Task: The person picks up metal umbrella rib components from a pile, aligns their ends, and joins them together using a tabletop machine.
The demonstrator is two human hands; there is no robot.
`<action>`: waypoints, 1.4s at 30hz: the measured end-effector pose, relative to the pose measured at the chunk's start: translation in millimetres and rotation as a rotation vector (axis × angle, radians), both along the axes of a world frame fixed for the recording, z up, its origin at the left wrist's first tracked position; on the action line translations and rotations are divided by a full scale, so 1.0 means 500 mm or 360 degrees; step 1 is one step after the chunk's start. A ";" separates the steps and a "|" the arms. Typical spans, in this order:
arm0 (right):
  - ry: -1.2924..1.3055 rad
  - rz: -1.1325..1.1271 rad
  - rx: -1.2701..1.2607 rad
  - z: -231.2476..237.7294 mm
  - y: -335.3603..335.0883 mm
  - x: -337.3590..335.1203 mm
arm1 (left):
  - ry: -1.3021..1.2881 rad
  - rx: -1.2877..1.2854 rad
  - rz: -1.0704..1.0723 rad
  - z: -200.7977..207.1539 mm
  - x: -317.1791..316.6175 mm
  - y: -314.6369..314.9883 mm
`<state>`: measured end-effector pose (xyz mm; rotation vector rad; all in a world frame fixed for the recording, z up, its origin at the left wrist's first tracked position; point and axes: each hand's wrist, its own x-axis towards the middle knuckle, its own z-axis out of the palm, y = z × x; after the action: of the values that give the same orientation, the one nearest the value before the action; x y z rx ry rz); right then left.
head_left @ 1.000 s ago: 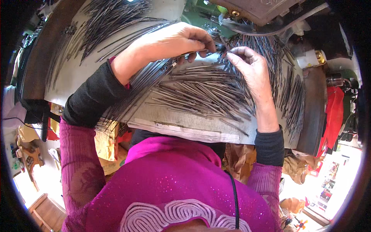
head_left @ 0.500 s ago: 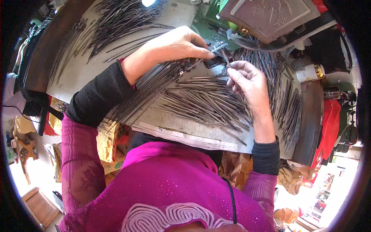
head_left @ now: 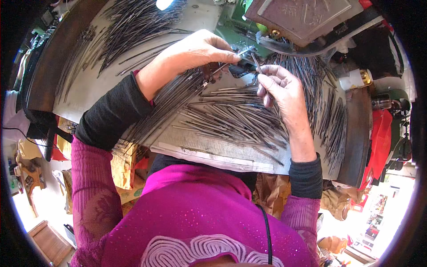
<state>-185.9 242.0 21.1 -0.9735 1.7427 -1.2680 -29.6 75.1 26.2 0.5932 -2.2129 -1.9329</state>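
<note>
My left hand is closed, thumb and fingers pinching a thin metal strip whose pale end sticks out past the fingertips. Just to its right, my right hand pinches another short, thin metal rod, held nearly upright and tilted to the left. The tips of the two pieces are close together in front of the green machine; whether they touch I cannot tell. Below my hands lies a loose pile of thin dark metal rods. A long bundle of rods runs under my left wrist.
More dark rods cover the far left of the pale worktop, and another heap lies to the right. A brown metal cover overhangs the far side. A white cylinder stands by the right raised edge.
Both pieces have shifted slightly left along with my hands, and the right rod now stands a little higher from my fingers. The whole view has moved slightly. Both grips stay closed.
</note>
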 end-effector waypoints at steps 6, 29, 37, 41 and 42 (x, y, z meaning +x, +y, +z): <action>-0.0074 0.0014 -0.0031 0.005 -0.006 0.004 | 0.0090 -0.0090 -0.0088 -0.003 0.000 -0.006; -0.0226 -0.0095 -0.0020 0.018 -0.033 -0.007 | 0.0038 -0.0380 -0.0022 0.001 -0.016 -0.031; -0.0799 -0.0447 -0.0598 -0.022 -0.033 -0.029 | 0.0206 -0.0264 0.0005 -0.007 -0.007 0.003; -0.0904 -0.0565 -0.0628 -0.040 -0.023 -0.037 | 0.0263 -0.0209 -0.0126 -0.022 -0.015 0.030; -0.0912 -0.0553 -0.0639 -0.039 -0.020 -0.035 | 0.0270 -0.0254 -0.0154 -0.027 -0.021 0.031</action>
<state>-203.4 232.0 1.4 -0.4391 1.2561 -1.9462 -40.0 90.6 12.5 0.2929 -2.2959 -1.7541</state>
